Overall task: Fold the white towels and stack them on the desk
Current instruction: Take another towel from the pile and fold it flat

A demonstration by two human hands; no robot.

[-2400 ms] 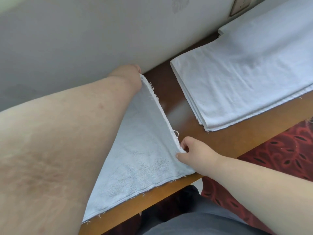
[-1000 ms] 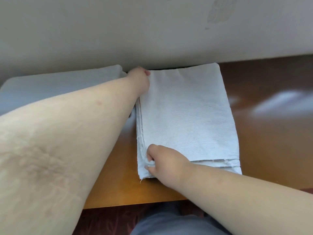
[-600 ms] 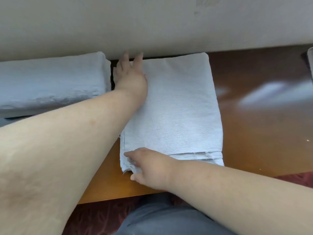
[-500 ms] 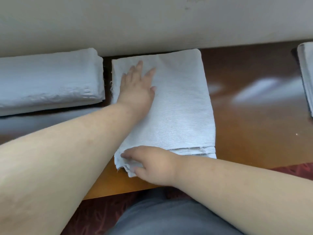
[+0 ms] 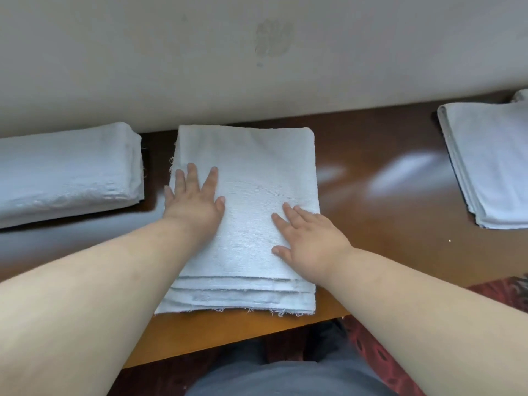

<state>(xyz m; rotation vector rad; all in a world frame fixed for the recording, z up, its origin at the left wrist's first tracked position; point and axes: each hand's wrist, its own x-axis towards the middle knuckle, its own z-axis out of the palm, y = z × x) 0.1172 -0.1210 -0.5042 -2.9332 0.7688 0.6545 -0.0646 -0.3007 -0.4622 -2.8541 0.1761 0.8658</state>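
Nearest the person, the front edge of the desk (image 5: 228, 330) runs across the view, with a lap in grey cloth and a red patterned carpet (image 5: 405, 364) below it. Just behind that edge lies the folded towel (image 5: 251, 172), a neat rectangle whose stacked layers show as stepped, frayed edges along its near side.

Both hands rest flat on top of it. The left hand (image 5: 194, 201) lies near the towel's left edge with fingers straight and spread, palm down, gripping nothing. The right hand (image 5: 308, 238) lies toward the right side, fingers straight and pointing inward, also holding nothing. They look to be pressing or smoothing the cloth, so this towel's folding seems finished apart from that flattening.

Further left, apart from the centre towel, sits a thicker pile of folded towels (image 5: 65, 172), which is likely the stack the finished ones go on. Far to the right, well apart across bare glossy wood, lies another pile of white cloth (image 5: 491, 164), larger and flatter; it appears to be towels only partly folded, so work probably remains there.

Behind everything rises a plain, marked wall (image 5: 257, 52).

What seems left: move the centre towel onto the left pile, then fold the right-hand ones.
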